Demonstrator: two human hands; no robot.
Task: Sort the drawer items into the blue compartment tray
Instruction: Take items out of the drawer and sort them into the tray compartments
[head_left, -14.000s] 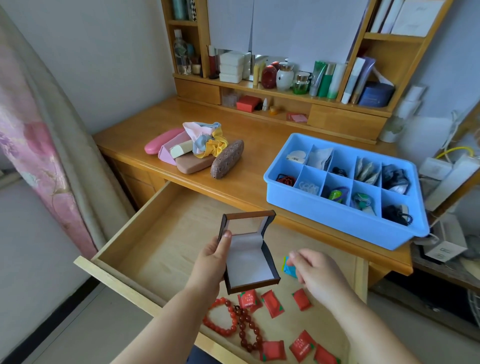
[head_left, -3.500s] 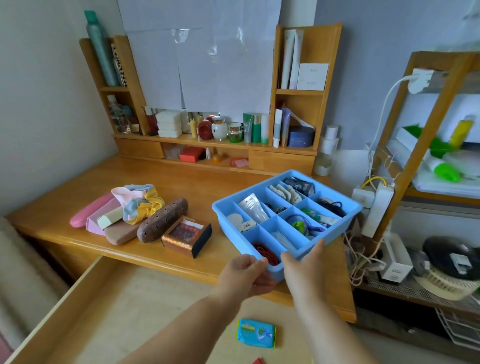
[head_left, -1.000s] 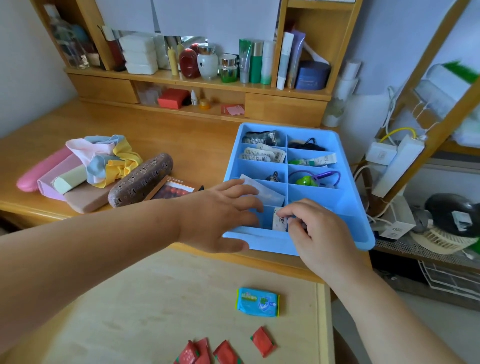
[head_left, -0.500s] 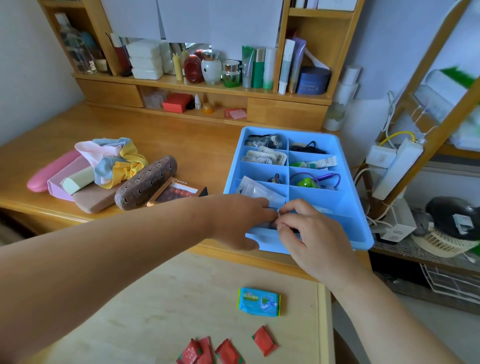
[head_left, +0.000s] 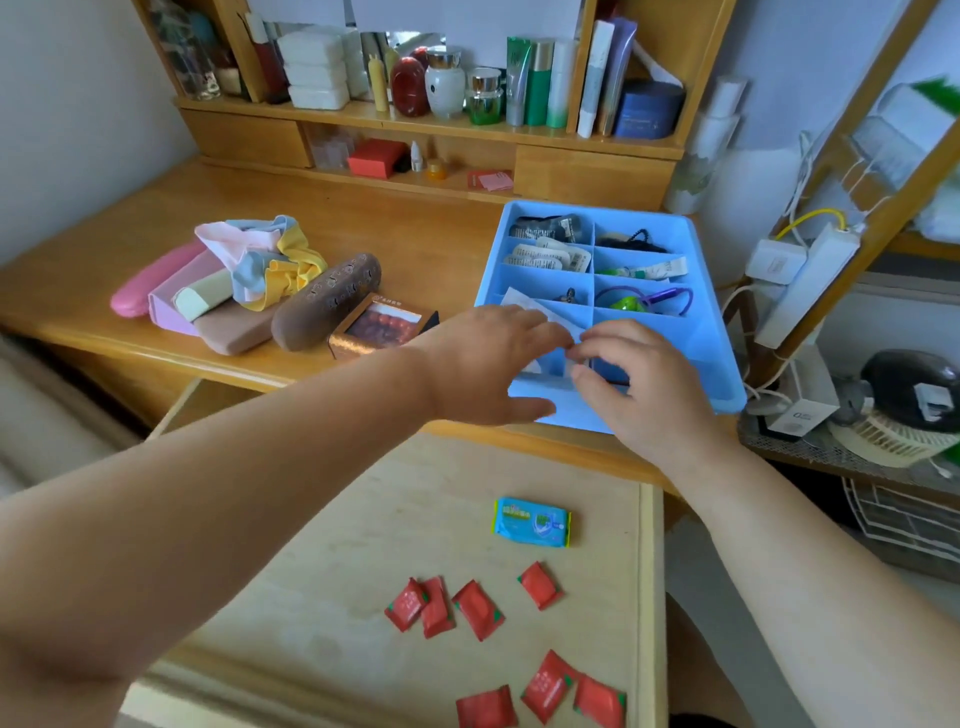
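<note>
The blue compartment tray (head_left: 696, 353) sits on the desk's right end, most of its cells holding small packets, cords and hair ties. My left hand (head_left: 488, 358) lies palm down over the near left cell, fingers stretched across a clear packet (head_left: 524, 304). My right hand (head_left: 634, 384) hovers over the near middle cells, thumb and fingers pinched on a small white packet (head_left: 577, 364), touching the left fingertips. Below, the open drawer (head_left: 415, 519) holds a blue wipe packet (head_left: 532, 522) and several red sachets (head_left: 478, 608).
Left of the tray lie a box of red beads (head_left: 382, 325), a brown case (head_left: 327, 301), folded cloths (head_left: 265, 254) and a pink case (head_left: 150, 286). Bottles and boxes fill the back shelf (head_left: 441, 124). A power strip (head_left: 805, 291) and cables hang at the right.
Both hands stay over the tray's near cells. My left fingers have slid right to meet the right fingertips, and the right hand has closed on the small white packet.
</note>
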